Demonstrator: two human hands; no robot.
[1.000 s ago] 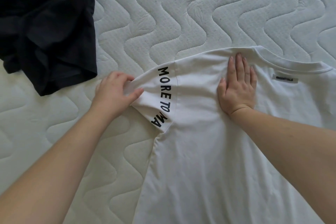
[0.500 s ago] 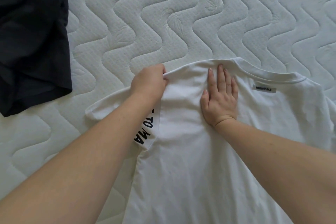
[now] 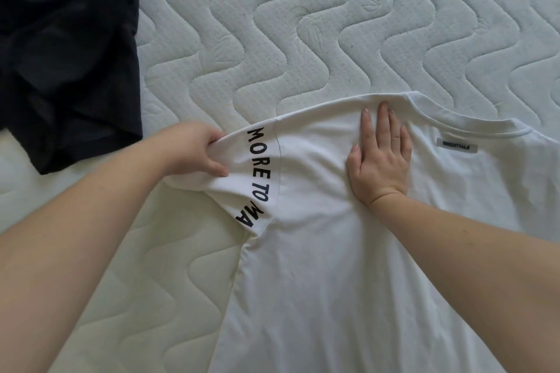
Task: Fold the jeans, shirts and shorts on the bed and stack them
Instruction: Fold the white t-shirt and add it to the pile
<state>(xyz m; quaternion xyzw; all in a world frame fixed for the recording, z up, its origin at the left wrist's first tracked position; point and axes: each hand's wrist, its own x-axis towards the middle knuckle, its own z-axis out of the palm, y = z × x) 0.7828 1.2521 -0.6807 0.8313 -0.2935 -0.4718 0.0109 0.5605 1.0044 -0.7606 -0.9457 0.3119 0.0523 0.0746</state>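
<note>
A white T-shirt [image 3: 348, 266] is lying spread on the quilted mattress [image 3: 272, 24], collar toward the far side, filling the near right part of the view. The left hand [image 3: 194, 151] is gripping its left sleeve [image 3: 242, 179], fingers and thumb curled into the cloth just beside the black lettering [image 3: 257, 179] reading "MORE TO MA". The right hand [image 3: 378, 160] is lying flat with straight fingers, pressing the shirt's upper back down near the collar, holding nothing. A small grey label [image 3: 457, 147] is showing below the neckline; its print is too small to read with certainty.

Half a second ago the left hand was up at the shoulder seam with the sleeve trailing outward beneath the forearm; now it is back out to the left, pulling the sleeve taut so nearly all the lettering is showing again. The right hand is staying where it was.

A dark garment [image 3: 66, 48] is lying crumpled at the far left, apart from the shirt. No containers are in view.
</note>
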